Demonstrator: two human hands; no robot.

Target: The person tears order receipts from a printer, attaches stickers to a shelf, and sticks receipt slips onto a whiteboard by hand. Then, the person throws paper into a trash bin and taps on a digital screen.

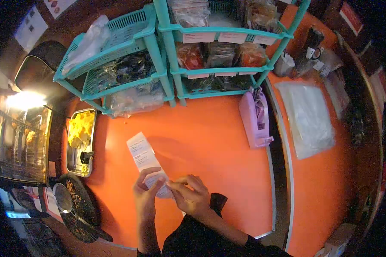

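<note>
A long white strip of printed labels (142,152) is held above the orange table, its far end slanting up and to the left. My left hand (146,197) is closed on the near part of the strip, thumb on top. Close beside it, my right hand (192,198) is closed in a pinch at the strip's right edge. Whether a single label is between those fingertips I cannot make out. The lower end of the strip is partly hidden by my fingers. Small lines of print show on it, too small to read.
Teal tiered racks (171,81) with bagged packets stand behind. A lilac tape dispenser (254,120) is to the right, with clear plastic bags (306,120) beyond. On the left are a metal tray of yellow food (81,124) and a dark pan with a strainer (63,198).
</note>
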